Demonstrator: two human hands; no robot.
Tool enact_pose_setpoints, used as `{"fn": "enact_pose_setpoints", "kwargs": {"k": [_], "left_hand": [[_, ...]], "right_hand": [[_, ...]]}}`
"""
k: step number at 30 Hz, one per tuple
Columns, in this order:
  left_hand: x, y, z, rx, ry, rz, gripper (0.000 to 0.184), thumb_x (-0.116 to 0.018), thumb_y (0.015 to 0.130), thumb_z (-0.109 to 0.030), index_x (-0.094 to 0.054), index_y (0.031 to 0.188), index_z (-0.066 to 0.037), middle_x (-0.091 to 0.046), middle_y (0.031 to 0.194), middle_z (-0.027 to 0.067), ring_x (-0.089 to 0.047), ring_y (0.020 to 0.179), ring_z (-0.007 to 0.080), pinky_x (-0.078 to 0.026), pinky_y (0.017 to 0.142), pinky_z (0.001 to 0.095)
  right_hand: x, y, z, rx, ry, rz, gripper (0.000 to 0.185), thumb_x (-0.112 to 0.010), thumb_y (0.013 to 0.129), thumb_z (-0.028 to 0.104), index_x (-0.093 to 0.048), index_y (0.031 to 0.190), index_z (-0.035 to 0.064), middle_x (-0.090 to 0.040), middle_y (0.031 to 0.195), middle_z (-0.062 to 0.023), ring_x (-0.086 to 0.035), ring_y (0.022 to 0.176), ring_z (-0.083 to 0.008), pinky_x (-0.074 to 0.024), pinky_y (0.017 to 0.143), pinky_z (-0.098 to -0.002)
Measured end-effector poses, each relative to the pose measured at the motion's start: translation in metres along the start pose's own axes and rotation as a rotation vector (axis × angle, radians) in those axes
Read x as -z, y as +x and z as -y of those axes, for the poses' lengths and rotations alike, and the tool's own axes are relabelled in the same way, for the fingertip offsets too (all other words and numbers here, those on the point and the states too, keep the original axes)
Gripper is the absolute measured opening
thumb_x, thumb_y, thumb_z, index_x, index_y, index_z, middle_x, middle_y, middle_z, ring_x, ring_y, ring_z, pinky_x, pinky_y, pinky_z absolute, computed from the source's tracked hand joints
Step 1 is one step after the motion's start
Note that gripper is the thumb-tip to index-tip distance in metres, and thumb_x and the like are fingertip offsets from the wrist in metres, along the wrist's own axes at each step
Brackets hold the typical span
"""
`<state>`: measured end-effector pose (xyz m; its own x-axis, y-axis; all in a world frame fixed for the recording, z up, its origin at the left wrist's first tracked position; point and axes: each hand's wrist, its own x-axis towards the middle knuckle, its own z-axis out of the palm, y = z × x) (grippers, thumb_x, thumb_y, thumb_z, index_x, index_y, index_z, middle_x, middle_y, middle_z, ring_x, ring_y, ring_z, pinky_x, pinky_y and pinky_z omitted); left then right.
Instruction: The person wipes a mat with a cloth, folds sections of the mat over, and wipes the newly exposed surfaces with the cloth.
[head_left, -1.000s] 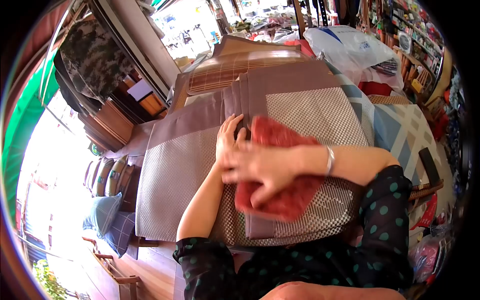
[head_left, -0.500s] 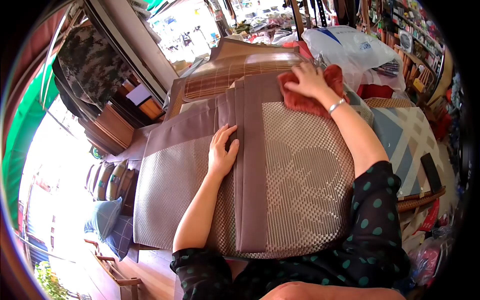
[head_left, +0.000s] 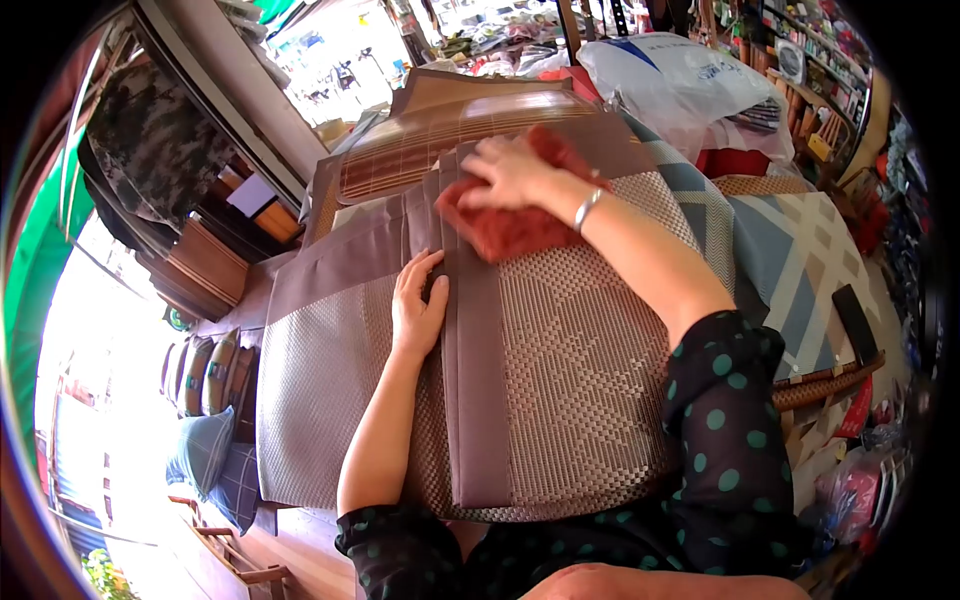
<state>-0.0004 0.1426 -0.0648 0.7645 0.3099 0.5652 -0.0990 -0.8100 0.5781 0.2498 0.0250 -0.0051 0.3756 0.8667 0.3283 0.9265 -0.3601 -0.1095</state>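
Observation:
A folded woven mat (head_left: pixel 590 350) with brown cloth borders lies in front of me. On its far part is a red cloth (head_left: pixel 520 225), somewhat blurred. My right hand (head_left: pixel 505 175), with a bracelet at the wrist, rests on top of the cloth, its fingers spread and pointing left. My left hand (head_left: pixel 418 305) lies flat on the mat beside the raised brown border strips, fingers apart and holding nothing.
Beyond the mat are brown slatted mats (head_left: pixel 400 165). A white plastic bag (head_left: pixel 680 90) sits at the back right, above a blue and beige patterned mat (head_left: pixel 810 270). Cushions (head_left: pixel 205 450) and a wooden frame (head_left: pixel 235 550) stand at lower left.
The red cloth under my right hand went from the near middle of the mat to its far right corner, then left towards the brown border. My left hand has shifted little, its fingers now unobstructed.

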Motion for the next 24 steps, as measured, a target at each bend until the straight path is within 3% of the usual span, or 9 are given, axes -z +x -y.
{"fn": "enact_pose_setpoints", "kwargs": {"k": [3, 7, 10, 12, 15, 17, 20, 22, 24], "left_hand": [[0.002, 0.0, -0.004, 0.044, -0.004, -0.001, 0.037, -0.06, 0.089, -0.014, -0.063, 0.125, -0.005, -0.057, 0.135, 0.0192, -0.05, 0.129, 0.0328, -0.037, 0.11, 0.0408], [0.001, 0.0, -0.001, 0.01, -0.012, -0.012, 0.037, -0.063, 0.088, -0.016, -0.063, 0.123, -0.005, -0.056, 0.134, 0.0217, -0.051, 0.126, 0.0371, -0.04, 0.107, 0.0446], [0.001, 0.001, -0.001, -0.013, 0.035, -0.021, 0.037, -0.064, 0.086, -0.016, -0.064, 0.122, -0.005, -0.056, 0.134, 0.0219, -0.051, 0.126, 0.0379, -0.04, 0.107, 0.0452], [0.0, 0.001, -0.004, -0.011, 0.019, -0.025, 0.036, -0.063, 0.086, -0.015, -0.064, 0.12, -0.004, -0.056, 0.133, 0.0213, -0.052, 0.124, 0.0377, -0.041, 0.106, 0.0452], [-0.003, -0.004, 0.023, -0.069, 0.031, -0.019, 0.042, -0.065, 0.085, -0.016, -0.06, 0.124, -0.003, -0.057, 0.132, 0.0179, -0.054, 0.123, 0.0325, -0.042, 0.105, 0.0432], [-0.026, -0.004, 0.088, 0.304, -1.16, 0.058, 0.049, -0.068, 0.085, -0.018, -0.054, 0.13, -0.003, -0.058, 0.132, 0.0144, -0.055, 0.121, 0.0269, -0.044, 0.103, 0.0405], [-0.023, -0.005, 0.095, 0.314, -1.123, 0.052, 0.06, -0.06, 0.093, -0.03, -0.041, 0.145, -0.008, -0.045, 0.145, 0.0205, -0.048, 0.131, 0.0301, -0.038, 0.11, 0.0412], [0.002, -0.002, 0.011, 0.055, 0.048, 0.043, 0.045, -0.061, 0.09, -0.02, -0.056, 0.133, -0.005, -0.054, 0.136, 0.0202, -0.052, 0.127, 0.0307, -0.04, 0.108, 0.0407], [0.0, -0.001, 0.002, 0.008, -0.03, -0.037, 0.035, -0.061, 0.088, -0.015, -0.065, 0.12, -0.003, -0.06, 0.129, 0.0199, -0.054, 0.125, 0.0316, -0.041, 0.106, 0.0404]], "right_hand": [[0.011, -0.012, -0.074, -0.462, -0.16, -0.119, 0.088, -0.052, 0.082, 0.074, -0.051, 0.14, 0.0074, -0.042, 0.146, -0.0246, -0.031, 0.14, -0.0386, -0.0249, 0.114, -0.053], [0.025, -0.045, -0.105, -0.68, -0.153, -0.21, 0.086, -0.053, 0.084, 0.071, -0.047, 0.142, 0.0079, -0.033, 0.153, -0.023, -0.022, 0.144, -0.0417, -0.0177, 0.113, -0.0641], [0.027, -0.049, -0.065, -0.469, -0.211, -0.083, 0.074, -0.05, 0.087, 0.065, -0.049, 0.14, 0.0142, -0.037, 0.152, -0.0164, -0.026, 0.143, -0.0375, -0.0157, 0.108, -0.0727], [0.023, -0.052, -0.002, -0.133, -0.112, 0.053, 0.062, -0.054, 0.086, 0.054, -0.052, 0.134, 0.015, -0.047, 0.141, -0.0125, -0.041, 0.131, -0.0313, -0.0317, 0.1, -0.0641], [0.013, -0.076, 0.098, 0.377, 0.076, 0.065, 0.073, -0.051, 0.087, 0.062, -0.047, 0.142, 0.0134, -0.042, 0.148, -0.0148, -0.032, 0.14, -0.0325, -0.025, 0.109, -0.0595], [0.003, -0.072, 0.121, 0.497, 0.129, 0.081, 0.076, -0.048, 0.088, 0.065, -0.044, 0.145, 0.0145, -0.037, 0.152, -0.0171, -0.024, 0.146, -0.033, -0.0198, 0.113, -0.0603], [-0.014, -0.046, 0.104, 0.447, 0.154, -0.023, 0.088, -0.05, 0.084, 0.072, -0.041, 0.148, 0.0125, -0.034, 0.154, -0.0192, -0.019, 0.148, -0.0348, -0.0153, 0.115, -0.0579], [-0.003, -0.024, 0.048, 0.332, -0.08, -0.184, 0.082, -0.052, 0.081, 0.073, -0.054, 0.139, 0.0144, -0.042, 0.148, -0.0178, -0.031, 0.14, -0.0346, -0.0222, 0.112, -0.0557], [0.008, -0.015, -0.018, -0.054, -0.098, -0.178, 0.069, -0.054, 0.08, 0.069, -0.066, 0.123, 0.0157, -0.056, 0.134, -0.0144, -0.047, 0.124, -0.0341, -0.0315, 0.102, -0.0529]]}}
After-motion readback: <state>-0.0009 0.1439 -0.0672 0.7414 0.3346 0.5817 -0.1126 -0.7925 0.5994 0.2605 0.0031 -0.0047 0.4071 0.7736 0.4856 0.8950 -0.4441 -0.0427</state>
